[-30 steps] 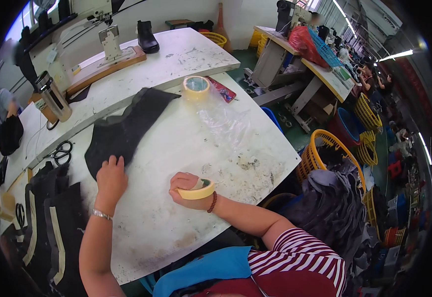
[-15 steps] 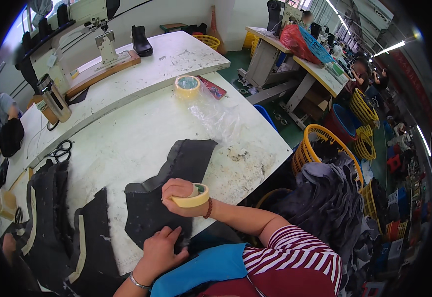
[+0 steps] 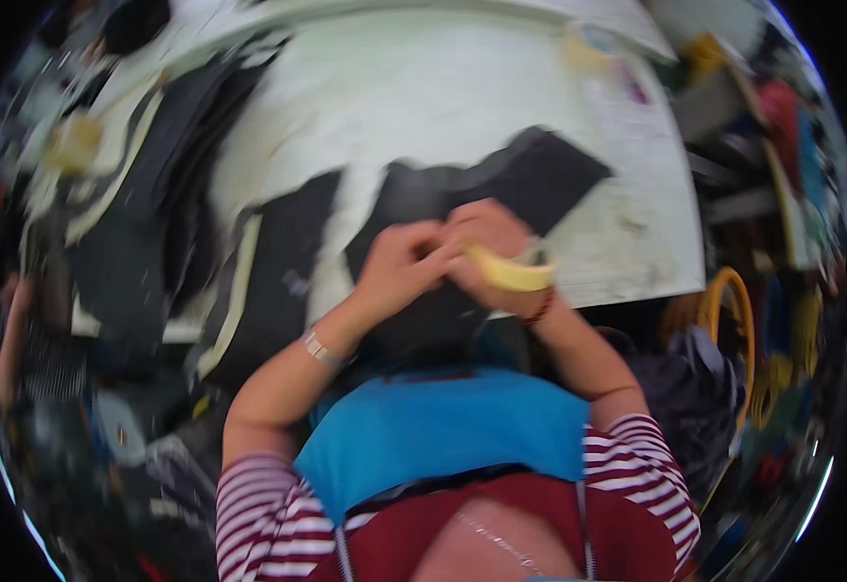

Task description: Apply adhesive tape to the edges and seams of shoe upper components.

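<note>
A roll of pale yellow masking tape is in my right hand, the fingers wrapped around its side. My left hand meets it at the roll's left end, thumb and fingertips pinched together; blur hides what lies between them. Under both hands a black cut piece of material lies flat on the white table, one arm of it reaching to the upper right. Left of it lies another black piece with a pale tape strip along its left side.
A pile of black pieces lies at the table's left, a pale strip on it. Another tape roll and clear plastic are at the far right. Beyond the right edge stands a yellow basket beside dark material.
The view has swung downward and blurred. My left hand has lifted off the black piece and come up to the tape roll in my right hand. The roll stays in that hand.
</note>
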Demonstrator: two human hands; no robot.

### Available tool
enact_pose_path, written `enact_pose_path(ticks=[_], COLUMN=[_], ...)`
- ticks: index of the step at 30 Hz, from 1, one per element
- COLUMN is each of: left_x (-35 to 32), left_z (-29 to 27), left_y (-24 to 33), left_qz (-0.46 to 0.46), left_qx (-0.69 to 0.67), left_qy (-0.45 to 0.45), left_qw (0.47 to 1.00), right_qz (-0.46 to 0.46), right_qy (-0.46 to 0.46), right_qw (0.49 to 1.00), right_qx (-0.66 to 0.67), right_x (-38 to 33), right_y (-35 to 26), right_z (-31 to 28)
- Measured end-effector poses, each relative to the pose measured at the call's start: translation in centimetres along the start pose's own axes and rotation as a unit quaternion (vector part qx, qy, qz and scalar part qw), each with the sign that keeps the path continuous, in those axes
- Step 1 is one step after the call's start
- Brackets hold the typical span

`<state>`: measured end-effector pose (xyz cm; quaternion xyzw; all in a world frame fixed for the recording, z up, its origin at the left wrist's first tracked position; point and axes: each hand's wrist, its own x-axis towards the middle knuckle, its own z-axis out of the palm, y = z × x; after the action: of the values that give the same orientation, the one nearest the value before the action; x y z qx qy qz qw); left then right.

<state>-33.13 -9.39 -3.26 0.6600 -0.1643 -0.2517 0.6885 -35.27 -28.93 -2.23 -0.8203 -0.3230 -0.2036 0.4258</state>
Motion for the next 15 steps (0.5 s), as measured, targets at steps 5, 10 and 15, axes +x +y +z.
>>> enact_pose_path(ticks=[5, 10, 15], left_x=[-0.3, -1.6, -4.9], left_z=[-0.8, -1.3, -5.9], left_y=[-1.1, -1.6, 2.7], left_qz=[-0.051, 0.002, 0.124], left_qx=[-0.02, 0.05, 0.58], left_qy=[0.022, 0.056, 0.276], left_qw=[0.998, 0.997, 0.756], right_qz=[0.058, 0.015, 0.037], right_qy=[-0.007, -0.04, -0.025], right_qw=[0.998, 0.998, 0.996], right_qx=[0.015, -0.041, -0.073], right_x=[-0.6, -0.1, -1.0], right_y=[0.9, 0.9, 1.8], right_z=[0.8, 1.2, 0.9])
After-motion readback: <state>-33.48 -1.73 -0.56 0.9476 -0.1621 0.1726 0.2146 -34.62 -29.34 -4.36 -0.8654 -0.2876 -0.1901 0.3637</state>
